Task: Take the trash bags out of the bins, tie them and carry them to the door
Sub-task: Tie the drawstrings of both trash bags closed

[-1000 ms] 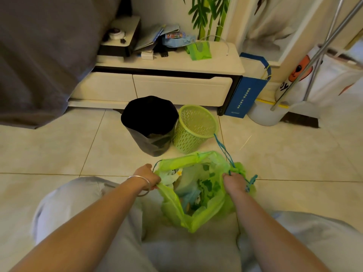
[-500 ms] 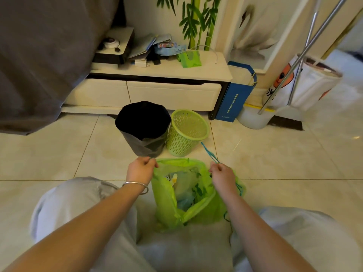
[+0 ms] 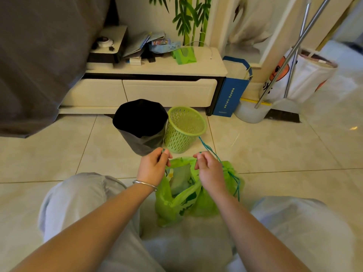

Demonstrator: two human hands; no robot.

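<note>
Green trash bag [image 3: 196, 203] sits on the floor between the knees, near the empty green bin [image 3: 184, 132]. Left hand [image 3: 153, 167] and right hand [image 3: 211, 169] each pinch a teal drawstring [image 3: 208, 148], lifted to cinch it, I'd guess.

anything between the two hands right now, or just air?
In the head view, the open mouth of the green trash bag sits between the left hand and the right hand, with trash visible inside. Each hand pinches a drawstring end.

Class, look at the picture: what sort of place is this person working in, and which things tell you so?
Probably a room in a home, perhaps a living room: a low cabinet with drawers, a tiled floor, and two small bins beside it.
</note>
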